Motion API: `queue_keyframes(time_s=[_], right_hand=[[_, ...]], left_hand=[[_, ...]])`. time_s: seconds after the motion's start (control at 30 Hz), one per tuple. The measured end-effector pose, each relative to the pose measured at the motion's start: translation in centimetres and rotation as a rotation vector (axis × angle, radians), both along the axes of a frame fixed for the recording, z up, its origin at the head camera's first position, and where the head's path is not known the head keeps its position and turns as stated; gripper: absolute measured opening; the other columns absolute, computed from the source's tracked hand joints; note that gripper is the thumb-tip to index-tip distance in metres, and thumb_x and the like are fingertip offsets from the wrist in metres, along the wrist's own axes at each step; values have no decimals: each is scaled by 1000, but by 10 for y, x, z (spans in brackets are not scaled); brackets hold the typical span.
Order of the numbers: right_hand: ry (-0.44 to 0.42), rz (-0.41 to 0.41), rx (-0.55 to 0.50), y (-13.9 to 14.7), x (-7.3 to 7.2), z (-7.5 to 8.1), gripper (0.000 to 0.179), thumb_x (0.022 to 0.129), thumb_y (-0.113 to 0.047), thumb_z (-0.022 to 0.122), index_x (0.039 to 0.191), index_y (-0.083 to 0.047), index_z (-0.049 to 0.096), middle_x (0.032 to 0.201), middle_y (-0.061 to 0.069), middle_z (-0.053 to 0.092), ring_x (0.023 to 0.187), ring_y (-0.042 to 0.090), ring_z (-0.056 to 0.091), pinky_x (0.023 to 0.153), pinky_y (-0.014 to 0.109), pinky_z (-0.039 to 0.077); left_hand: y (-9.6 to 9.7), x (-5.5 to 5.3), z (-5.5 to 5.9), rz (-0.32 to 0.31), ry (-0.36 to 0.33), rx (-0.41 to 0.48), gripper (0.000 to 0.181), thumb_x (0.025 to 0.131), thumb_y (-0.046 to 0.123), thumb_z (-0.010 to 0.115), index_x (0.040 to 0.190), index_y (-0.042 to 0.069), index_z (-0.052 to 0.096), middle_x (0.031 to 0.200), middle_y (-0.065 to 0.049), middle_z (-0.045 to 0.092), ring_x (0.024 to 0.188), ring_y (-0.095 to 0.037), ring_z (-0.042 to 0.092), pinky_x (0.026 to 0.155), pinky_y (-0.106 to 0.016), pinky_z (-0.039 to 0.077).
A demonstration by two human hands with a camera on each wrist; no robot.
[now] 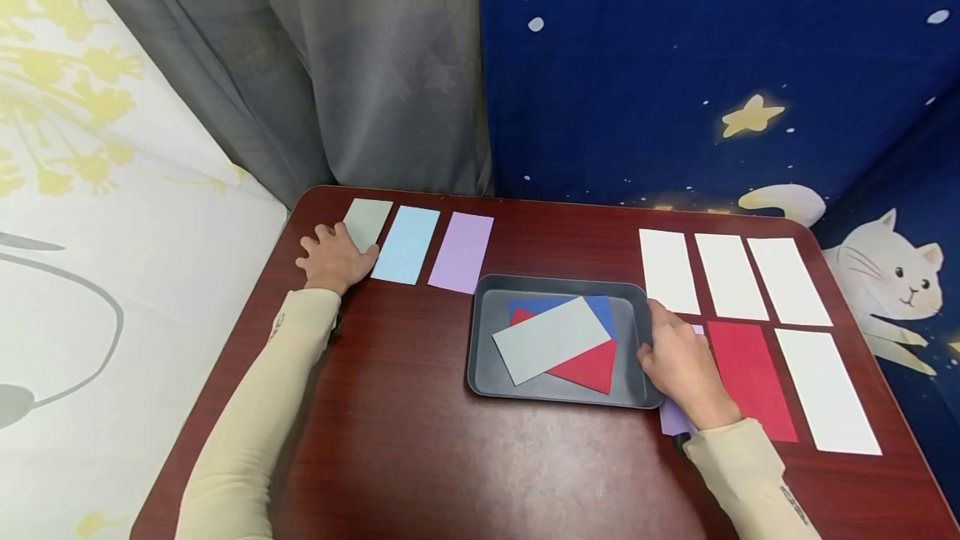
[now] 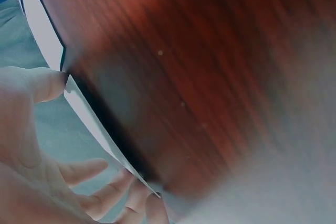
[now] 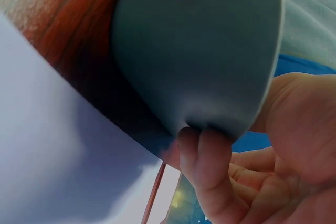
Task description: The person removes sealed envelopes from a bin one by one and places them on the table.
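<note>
My left hand (image 1: pixel 335 261) lies at the left with fingers spread, touching a pale grey card (image 1: pixel 369 222). In the left wrist view, thumb and fingertips meet the edge of that card (image 2: pixel 97 129). Beside it lie a light blue card (image 1: pixel 406 247) and a lilac card (image 1: pixel 462 252). My right hand (image 1: pixel 686 369) grips the right rim of a dark grey tray (image 1: pixel 489 373). The right wrist view shows fingers curled at the edge of the tray (image 3: pixel 205 45). In the tray, a pale grey card (image 1: pixel 551 340) overlaps a red card (image 1: pixel 592 369) and a blue card (image 1: pixel 602 311).
Another lilac card (image 1: pixel 677 419) is partly hidden beneath my right hand. To its right lie a red card (image 1: pixel 752 382) and a white card (image 1: pixel 828 390). Several white cards, one here (image 1: pixel 670 271), form a row behind. Curtains (image 1: pixel 405 65) stand beyond the table (image 1: pixel 390 440).
</note>
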State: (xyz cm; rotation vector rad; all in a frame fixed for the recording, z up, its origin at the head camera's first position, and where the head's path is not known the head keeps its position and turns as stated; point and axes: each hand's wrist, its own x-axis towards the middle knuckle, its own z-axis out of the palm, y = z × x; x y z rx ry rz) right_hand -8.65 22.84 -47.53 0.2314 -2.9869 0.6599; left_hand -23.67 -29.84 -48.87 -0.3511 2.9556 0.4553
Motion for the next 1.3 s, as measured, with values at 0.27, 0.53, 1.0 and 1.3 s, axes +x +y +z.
queue_keyframes(time_s=[0.27,0.53,1.0,1.3], right_hand=[[-6,-1,-6,1,-1,0,70,84,6,75,149,19,50,134,40,64,85,53,73,75,67,59],[-14,0,-11,2,-1,0,71,84,6,75,149,17,50,133,40,64,90,55,72,78,69,58],[-1,3,-5,1,-1,-1,69,85,6,75,148,19,51,134,40,64,92,56,72,78,69,59],[-9,0,-10,1,-1,0,70,85,6,75,149,19,50,135,41,63,93,56,73,79,69,59]], left_hand=[[-3,0,1,18,-23,2,95,104,54,52,165,-13,22,164,-45,18,144,-71,21,103,-87,32],[-5,1,2,13,-18,-9,95,104,52,53,164,-14,23,163,-46,20,143,-71,22,103,-87,30],[43,10,16,-120,147,-51,83,102,49,59,159,-8,38,155,-36,36,138,-62,34,96,-83,41],[97,29,34,-256,245,-53,83,100,50,65,162,-2,43,152,-30,43,133,-54,42,90,-75,50]])
